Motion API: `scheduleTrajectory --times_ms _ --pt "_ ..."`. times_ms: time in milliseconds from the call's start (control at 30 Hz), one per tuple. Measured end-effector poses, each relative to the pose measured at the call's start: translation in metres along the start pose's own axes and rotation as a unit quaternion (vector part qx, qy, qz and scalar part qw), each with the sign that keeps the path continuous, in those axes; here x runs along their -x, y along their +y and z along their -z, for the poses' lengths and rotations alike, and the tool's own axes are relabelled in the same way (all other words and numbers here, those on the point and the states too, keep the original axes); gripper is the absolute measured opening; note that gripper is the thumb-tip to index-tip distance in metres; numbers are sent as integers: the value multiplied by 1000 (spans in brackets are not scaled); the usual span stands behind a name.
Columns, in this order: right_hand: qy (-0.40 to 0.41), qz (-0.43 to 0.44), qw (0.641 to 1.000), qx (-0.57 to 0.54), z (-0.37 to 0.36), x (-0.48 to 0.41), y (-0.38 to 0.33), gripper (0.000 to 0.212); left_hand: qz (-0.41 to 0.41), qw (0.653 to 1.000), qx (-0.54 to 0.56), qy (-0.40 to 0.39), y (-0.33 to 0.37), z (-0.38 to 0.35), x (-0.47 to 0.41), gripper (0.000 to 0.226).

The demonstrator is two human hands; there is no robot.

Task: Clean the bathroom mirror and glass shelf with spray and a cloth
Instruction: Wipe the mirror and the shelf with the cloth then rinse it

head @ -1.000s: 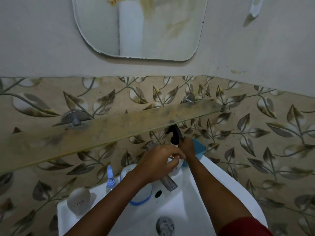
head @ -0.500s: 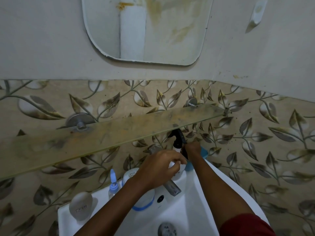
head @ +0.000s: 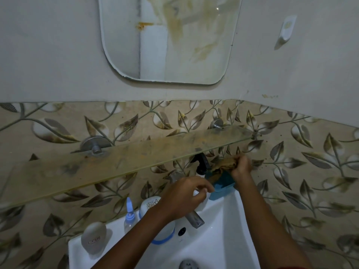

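A stained mirror point(head: 174, 39) hangs on the grey wall, streaked yellow-brown. Below it a long glass shelf point(head: 120, 164) smeared with grime runs across the leaf-patterned tiles. A white spray bottle with a black trigger head point(head: 202, 166) stands at the back of the sink, under the shelf. My left hand point(head: 184, 197) curls around the bottle's white body. My right hand point(head: 240, 167) grips a crumpled brown cloth point(head: 225, 164) just above a blue holder point(head: 221, 185).
A white sink point(head: 219, 239) sits below with a metal tap point(head: 194, 218) under my left hand. On its left rim stand a small blue-capped bottle point(head: 129, 216), a white jar with a blue band point(head: 151, 206) and a grey oval container point(head: 94, 239). A hook point(head: 287, 30) hangs upper right.
My right hand has lifted the brown cloth out of the blue holder. My left hand stays at the spray bottle. The view has tilted up, so more of the mirror shows.
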State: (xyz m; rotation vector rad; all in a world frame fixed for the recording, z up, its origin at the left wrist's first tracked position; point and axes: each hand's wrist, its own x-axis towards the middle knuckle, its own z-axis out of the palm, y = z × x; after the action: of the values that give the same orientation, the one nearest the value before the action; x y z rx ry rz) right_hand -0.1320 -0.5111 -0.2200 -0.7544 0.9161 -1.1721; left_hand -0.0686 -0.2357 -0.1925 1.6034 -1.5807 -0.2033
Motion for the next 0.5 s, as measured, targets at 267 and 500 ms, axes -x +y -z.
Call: scheduleTrajectory --times_ms 267,500 --pt "-119 -90 976 -158 44 118 -79 46 112 978 167 57 46 -4 -16 22" --pt "-170 -89 962 -193 67 181 -113 60 306 872 381 29 108 -1 -26 16"
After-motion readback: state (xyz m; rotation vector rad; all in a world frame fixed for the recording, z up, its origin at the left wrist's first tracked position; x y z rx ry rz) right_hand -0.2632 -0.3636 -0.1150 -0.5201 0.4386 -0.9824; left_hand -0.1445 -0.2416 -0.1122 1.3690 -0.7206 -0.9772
